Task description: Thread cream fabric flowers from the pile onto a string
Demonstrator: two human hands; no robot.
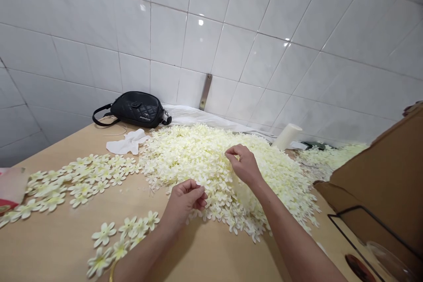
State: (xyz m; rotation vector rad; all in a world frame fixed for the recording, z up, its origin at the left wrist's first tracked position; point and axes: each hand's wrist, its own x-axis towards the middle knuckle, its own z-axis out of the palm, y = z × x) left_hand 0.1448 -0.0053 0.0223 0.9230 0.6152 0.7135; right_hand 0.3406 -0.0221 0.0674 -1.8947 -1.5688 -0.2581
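Note:
A large heap of pale yellow-white artificial flowers (188, 150) covers the middle of the table. My left hand (187, 200) is at the heap's front edge, thumb and fingers pressed together in a pinch. Over the right part of the heap is my right hand (243, 165), its fingertips also pinched. Whatever either pinch holds is too small or hidden to make out. Several larger single flowers (103, 234) with yellow centres lie on the table beside my left forearm. A row of overlapping flowers (82, 188) spreads toward the left edge.
Behind the heap, a black quilted bag (137, 109) lies near the tiled wall, with a crumpled white cloth (127, 142) before it. A cream cylinder (287, 136) leans at the back right. A cardboard box (380, 176) and a black wire frame (355, 242) flank the right side.

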